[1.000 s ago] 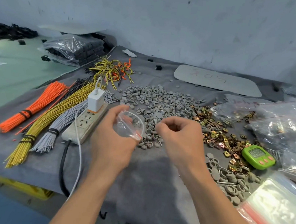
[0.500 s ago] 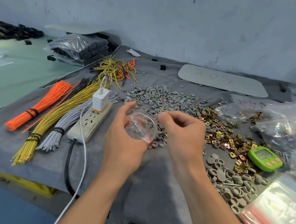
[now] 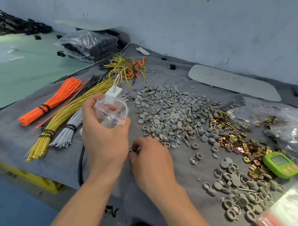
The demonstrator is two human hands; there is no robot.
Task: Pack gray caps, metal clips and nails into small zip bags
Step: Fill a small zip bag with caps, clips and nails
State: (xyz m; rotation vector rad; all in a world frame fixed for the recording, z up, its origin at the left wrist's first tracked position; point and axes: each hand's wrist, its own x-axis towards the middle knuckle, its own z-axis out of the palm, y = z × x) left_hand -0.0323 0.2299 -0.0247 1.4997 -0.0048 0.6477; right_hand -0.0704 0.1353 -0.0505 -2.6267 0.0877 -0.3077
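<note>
Grips the bag in the left hand, with fingers curled round its lower half and the red-zip mouth tipped open toward the right hand, probably for an easy drop-in. Curls the right fingers down onto the bench just below the bag; cannot tell whether pinching a nail or nothing. Has the caps just beyond those fingertips, nails mixed among them, clips farther right, all near enough for quick picking.
</note>
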